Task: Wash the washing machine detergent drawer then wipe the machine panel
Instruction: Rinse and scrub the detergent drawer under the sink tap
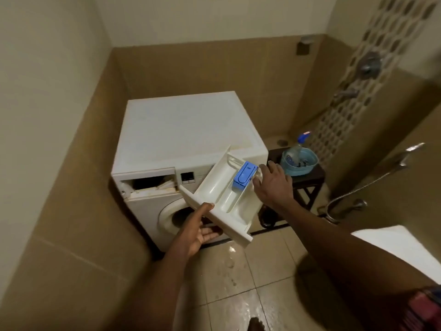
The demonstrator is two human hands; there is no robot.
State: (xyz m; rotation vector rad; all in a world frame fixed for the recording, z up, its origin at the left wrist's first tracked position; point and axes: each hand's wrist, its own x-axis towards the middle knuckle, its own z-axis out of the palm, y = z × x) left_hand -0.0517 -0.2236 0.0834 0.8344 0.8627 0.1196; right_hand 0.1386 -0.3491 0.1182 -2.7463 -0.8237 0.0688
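Holding the long white plastic detergent drawer (214,187) clear of the white front-loading washing machine (186,130), L hand (198,231) is gripping its front end, R hand (272,185) clasping the rear by the blue plastic insert (244,175); round teal plastic basin (310,163) sitting at 2 o'clock.

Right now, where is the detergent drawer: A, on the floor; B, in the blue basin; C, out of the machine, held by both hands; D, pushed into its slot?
C: the detergent drawer is out, left hand holding its front end, right hand at its back end, and the slot in the washing machine stands open.
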